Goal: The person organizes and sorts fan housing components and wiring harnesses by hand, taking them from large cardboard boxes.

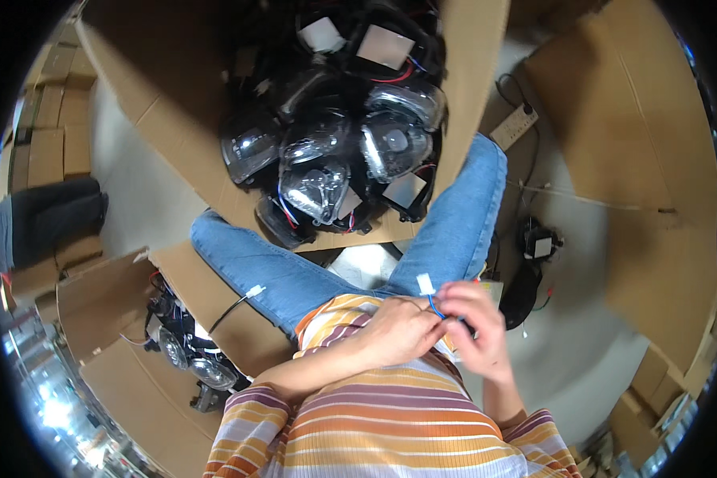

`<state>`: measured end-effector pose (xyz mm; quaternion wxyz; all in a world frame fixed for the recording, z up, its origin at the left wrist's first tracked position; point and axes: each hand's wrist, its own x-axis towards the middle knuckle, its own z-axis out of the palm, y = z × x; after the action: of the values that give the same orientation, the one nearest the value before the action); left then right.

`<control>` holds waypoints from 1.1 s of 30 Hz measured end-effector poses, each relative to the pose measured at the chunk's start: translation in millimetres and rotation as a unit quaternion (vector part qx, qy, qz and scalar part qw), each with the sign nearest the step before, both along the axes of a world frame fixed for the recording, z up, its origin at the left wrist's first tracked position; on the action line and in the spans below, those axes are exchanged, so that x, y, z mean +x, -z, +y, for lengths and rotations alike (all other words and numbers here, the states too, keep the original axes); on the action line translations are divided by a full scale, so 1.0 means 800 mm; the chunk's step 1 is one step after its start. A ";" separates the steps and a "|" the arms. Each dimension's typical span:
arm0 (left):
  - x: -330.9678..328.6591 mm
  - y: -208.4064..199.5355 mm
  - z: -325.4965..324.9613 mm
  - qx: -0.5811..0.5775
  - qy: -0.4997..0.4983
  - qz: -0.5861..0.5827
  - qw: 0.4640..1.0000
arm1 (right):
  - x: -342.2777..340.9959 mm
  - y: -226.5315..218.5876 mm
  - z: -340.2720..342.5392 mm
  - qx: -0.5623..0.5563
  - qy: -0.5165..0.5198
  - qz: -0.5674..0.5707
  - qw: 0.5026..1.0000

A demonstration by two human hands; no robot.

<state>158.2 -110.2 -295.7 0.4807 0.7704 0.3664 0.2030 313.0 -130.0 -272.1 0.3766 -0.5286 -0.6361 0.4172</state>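
Both of my hands meet at my lap over the right thigh. A blue wire (434,307) with a white plug connector (425,284) on its end sticks up between them. My left hand (406,328) is closed at the wire, its fingertips mostly hidden behind its own back. The fingers of my right hand (479,325) curl round the wire from the other side, thumb bent toward the left hand. Something dark shows inside the right hand, too small to name. Over my left thigh lies a black cable with a white connector (255,291).
A big cardboard box (163,119) in front holds several headlight units (317,187). At the left, an open carton (103,307) contains more lamps. Right of my leg are a power strip (515,127), a black lamp part (540,240) on the floor and a large carton (661,199).
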 end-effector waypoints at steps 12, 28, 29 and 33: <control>-0.117 0.051 0.039 -0.136 -0.159 0.065 0.976 | -0.043 0.009 0.016 -0.157 0.072 0.214 0.961; -0.177 0.228 0.092 -0.025 -0.592 0.263 0.761 | -0.061 0.027 0.037 -0.235 -0.036 0.127 0.963; -0.186 0.221 0.087 -0.032 -0.583 0.271 0.765 | -0.061 0.027 0.038 -0.234 -0.036 0.130 0.963; -0.203 0.197 0.083 -0.080 -0.577 0.264 0.769 | -0.056 0.032 0.035 -0.221 -0.045 0.128 0.966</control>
<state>-4.3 -43.4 -453.0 0.2167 0.3960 0.8695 0.2007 268.3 -101.9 -297.4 0.3091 -0.5116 -0.4982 0.6281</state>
